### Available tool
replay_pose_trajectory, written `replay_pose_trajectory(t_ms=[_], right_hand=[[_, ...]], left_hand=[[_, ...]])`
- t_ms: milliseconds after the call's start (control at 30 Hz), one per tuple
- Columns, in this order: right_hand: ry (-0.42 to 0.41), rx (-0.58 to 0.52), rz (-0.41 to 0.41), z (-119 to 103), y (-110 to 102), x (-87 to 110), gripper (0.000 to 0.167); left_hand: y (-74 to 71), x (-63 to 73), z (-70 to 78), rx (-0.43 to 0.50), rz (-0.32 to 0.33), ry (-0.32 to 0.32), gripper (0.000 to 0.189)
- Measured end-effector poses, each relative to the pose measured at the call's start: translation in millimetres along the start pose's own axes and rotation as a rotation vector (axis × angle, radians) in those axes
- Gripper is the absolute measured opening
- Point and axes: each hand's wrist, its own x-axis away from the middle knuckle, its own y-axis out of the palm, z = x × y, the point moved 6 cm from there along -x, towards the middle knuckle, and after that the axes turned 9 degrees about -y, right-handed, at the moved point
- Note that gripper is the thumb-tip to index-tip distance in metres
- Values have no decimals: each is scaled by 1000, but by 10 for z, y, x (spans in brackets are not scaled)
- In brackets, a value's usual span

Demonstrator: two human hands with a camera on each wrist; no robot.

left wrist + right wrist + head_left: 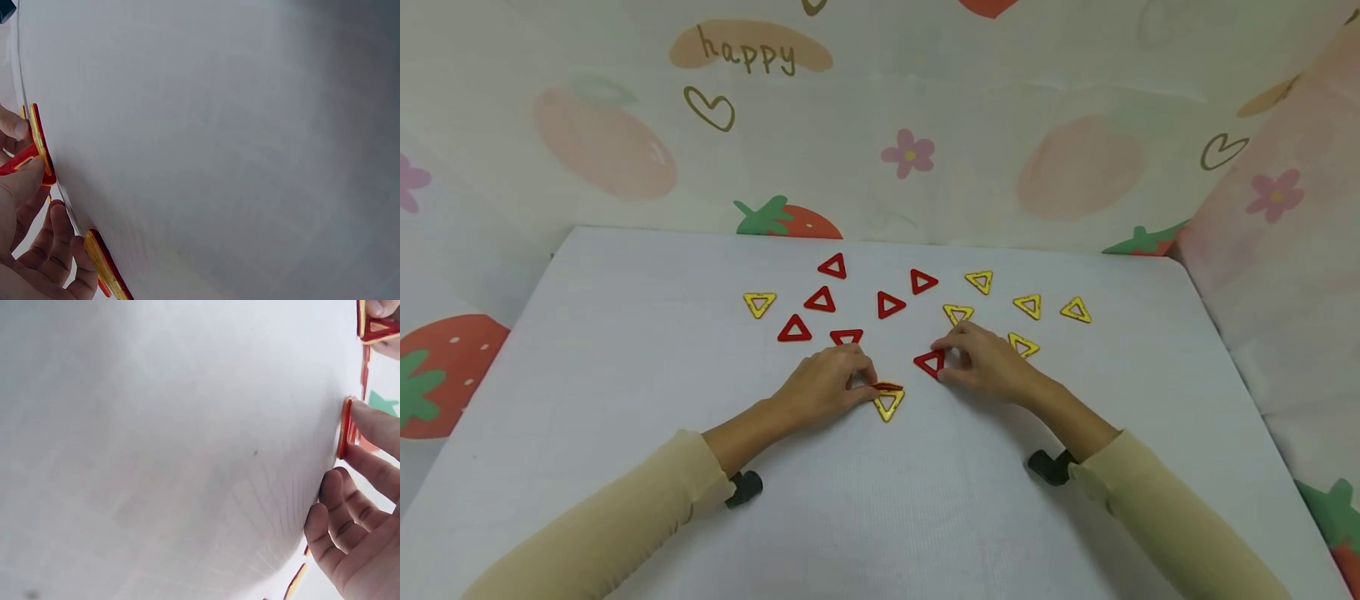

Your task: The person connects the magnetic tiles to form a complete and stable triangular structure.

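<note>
Near the middle of the white table, my left hand pinches a red triangle frame between thumb and fingers. That red piece stands on edge along the far side of a flat yellow triangle frame; the left wrist view shows the red piece jutting from the flat one. To the right, my right hand pinches another red triangle frame by its right side, thumb near and fingers far. In the right wrist view this piece appears edge-on close to the tabletop, the other fingers loosely bent beside it.
Several loose red triangles lie beyond my hands. One yellow triangle is at the left, and several more yellow triangles lie to the right. A fruit-patterned cloth hangs behind the table.
</note>
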Motion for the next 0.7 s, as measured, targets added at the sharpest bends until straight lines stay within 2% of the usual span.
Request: replay_pose_trajectory(t_ms=[300, 700], right_hand=[[-40, 5, -7, -91, 9, 74, 40], [-32, 4, -14, -90, 41, 162, 38]], left_hand=[[4, 4, 3, -6, 10, 1, 11], [16, -1, -5, -11, 11, -6, 12]])
